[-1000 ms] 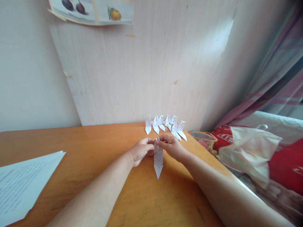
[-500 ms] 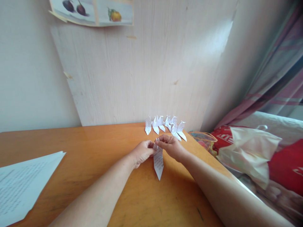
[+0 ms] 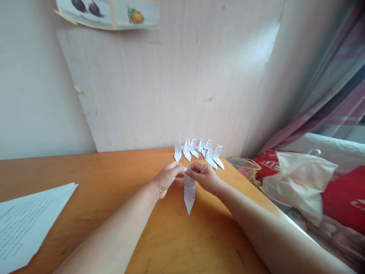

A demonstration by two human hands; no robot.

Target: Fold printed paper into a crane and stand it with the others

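Observation:
A folded paper crane point(image 3: 189, 192), white with printed lines, hangs point-down between my hands over the wooden table. My right hand point(image 3: 203, 176) pinches its narrow upper tip between thumb and fingers. From the other side my left hand point(image 3: 170, 175) closes thumb and fingertips on the same small tip. The fingers cover most of that top end. Beyond my hands, several finished-looking paper cranes point(image 3: 186, 150) of the same white printed paper stand in a row at the table's back edge.
A stack of printed sheets point(image 3: 31, 220) lies on the left of the wooden table point(image 3: 114, 228). Past the table's right edge are a mesh basket point(image 3: 245, 165), a cream plastic bag point(image 3: 299, 179) and red bags point(image 3: 345, 198). A board point(image 3: 171, 83) stands behind the table.
My left hand has shifted its grip from the paper's side up to its top tip, thumb now level with my right fingertips. The view has moved slightly.

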